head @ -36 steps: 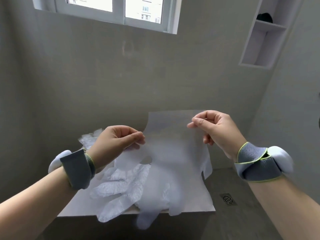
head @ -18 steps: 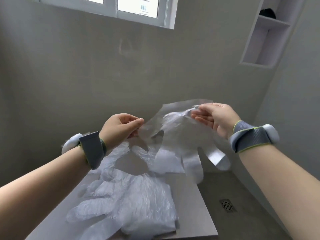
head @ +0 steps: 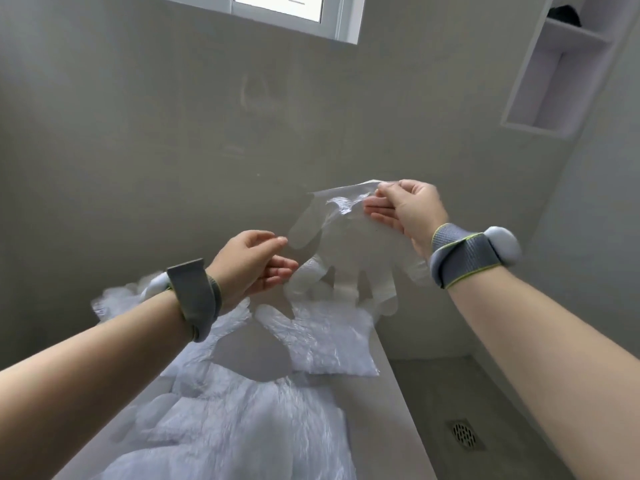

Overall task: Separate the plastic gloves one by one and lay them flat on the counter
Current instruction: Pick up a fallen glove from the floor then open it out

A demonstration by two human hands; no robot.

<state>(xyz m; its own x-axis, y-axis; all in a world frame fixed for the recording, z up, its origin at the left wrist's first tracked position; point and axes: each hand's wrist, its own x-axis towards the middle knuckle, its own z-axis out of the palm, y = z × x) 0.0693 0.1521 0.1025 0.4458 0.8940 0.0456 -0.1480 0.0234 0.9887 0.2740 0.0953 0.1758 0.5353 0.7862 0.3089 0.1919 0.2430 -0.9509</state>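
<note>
A clear plastic glove (head: pixel 346 251) hangs in the air above the far end of the counter (head: pixel 394 393), cuff up and fingers pointing down. My right hand (head: pixel 401 211) pinches its cuff at the top right. My left hand (head: pixel 252 268) pinches the glove's left edge between thumb and forefinger, lower down. One glove (head: pixel 322 337) lies flat on the counter under the held one. A crinkled pile of gloves (head: pixel 242 420) covers the near part of the counter, and more gloves (head: pixel 114 299) lie behind my left wrist.
A grey wall rises just behind the counter, with a window (head: pixel 287 12) at the top. A white wall niche (head: pixel 561 71) sits at the upper right. The floor to the right of the counter has a drain (head: pixel 465 436).
Both hands have carried the glove forward and up, over the far end of the counter. The glove now hangs twisted with its fingers down. The view has tilted toward the counter.
</note>
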